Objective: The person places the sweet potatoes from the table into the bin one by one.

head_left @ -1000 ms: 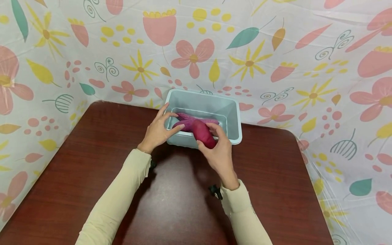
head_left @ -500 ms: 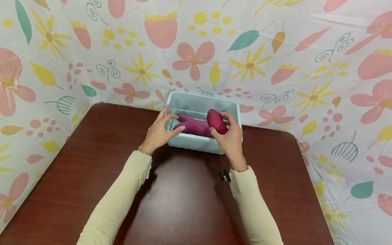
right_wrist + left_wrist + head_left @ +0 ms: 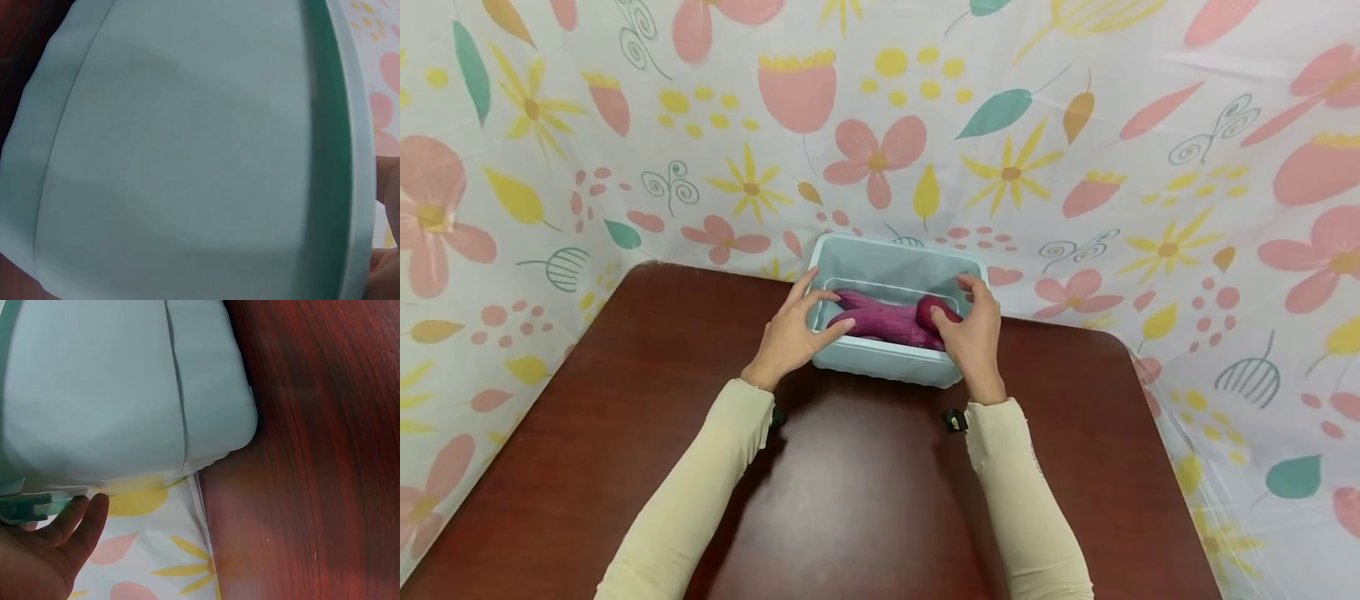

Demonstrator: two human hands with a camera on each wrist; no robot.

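In the head view, a light blue plastic bin [image 3: 880,367] stands on the table against the back cloth. Two long purple pieces, streaked like purple sweet potatoes [image 3: 887,322], lie crosswise inside. A smooth dark red sweet potato [image 3: 929,308] rests over their right end. My right hand [image 3: 976,333] reaches over the bin's right front corner, thumb on the dark red sweet potato, index finger spread away from it toward the right rim. At the left end, my left hand [image 3: 786,337] rests over the rim, fingers and thumb spread; the left wrist view shows its fingertips [image 3: 97,503] at the rim.
The brown wooden table [image 3: 835,500] reaches toward me on both sides of the bin. Behind and beside it hangs a white cloth [image 3: 1075,125] with flowers and leaves. Cream sleeves and dark wrist mounts [image 3: 955,419] cover the forearms.
My right hand has carried the dark red sweet potato rightward and lowered it into the bin, and its index finger has spread off it. The left hand has stayed at the left rim.
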